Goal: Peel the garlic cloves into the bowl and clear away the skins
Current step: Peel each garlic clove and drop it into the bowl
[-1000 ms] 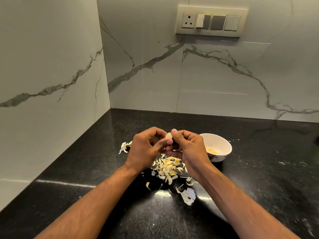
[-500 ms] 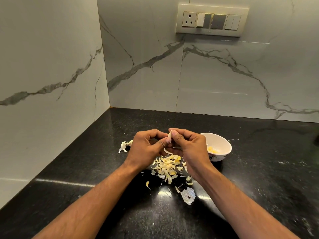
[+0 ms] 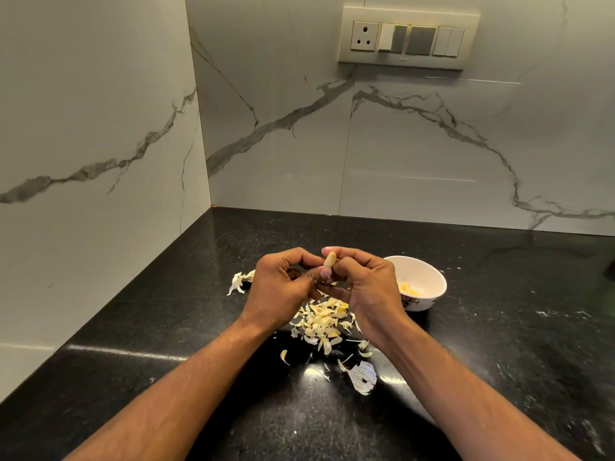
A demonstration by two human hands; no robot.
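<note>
Both hands are raised together above the black surface (image 3: 166, 327), and between them is one garlic clove (image 3: 329, 259). The left hand (image 3: 283, 287) has its fingers curled, and its thumb tip touches the lower end of the clove. The right hand (image 3: 366, 287) pinches the clove from the other side, its index finger bent over the top. So each grip is closed on the same clove.

Compared with half a second ago, more of the clove can be seen: it now stands out as a pale, smooth, long shape between the fingertips, while before only a small tip of it showed. The hands themselves stayed at almost the same place.

The white bowl (image 3: 429, 277) stands just to the right of the right hand, with some yellow peeled cloves (image 3: 410, 289) inside. Under the hands lies a heap of garlic skins (image 3: 321, 322), with a few loose pieces nearer to the person and one larger white skin (image 3: 362, 377) at the front. Another bit of skin (image 3: 238, 282) lies left of the left hand. On the marble wall above is a switch panel (image 3: 407, 38).
</note>
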